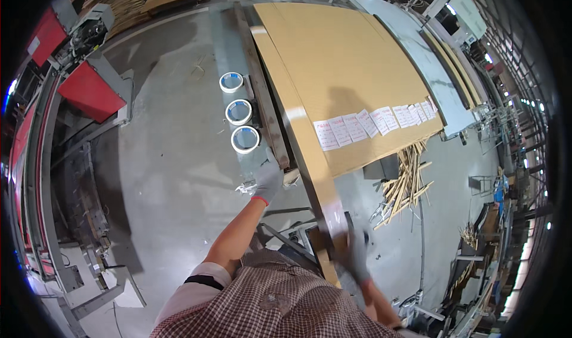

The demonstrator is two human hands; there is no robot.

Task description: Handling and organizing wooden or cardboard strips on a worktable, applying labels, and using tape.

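My left hand point(268, 178), in a grey glove with a red cuff, reaches down beside the end of a dark metal beam point(262, 100). Its fingers look stretched out, and I see nothing held in them. My right hand point(355, 256), also gloved, is smeared by motion at the near end of a long brown cardboard strip point(316, 171). Shiny clear tape point(335, 219) lies across that strip close to this hand. Beyond the strip spreads a large cardboard sheet point(339, 52) with a row of white printed paper slips point(356, 127) along its near edge.
Three white rolls of tape point(231, 138) lie in a line left of the beam. Thin wooden sticks point(405, 180) are heaped past the sheet's near edge. Red machinery point(92, 92) stands at the left, and a pale blue-grey panel point(411, 46) lies beyond the sheet.
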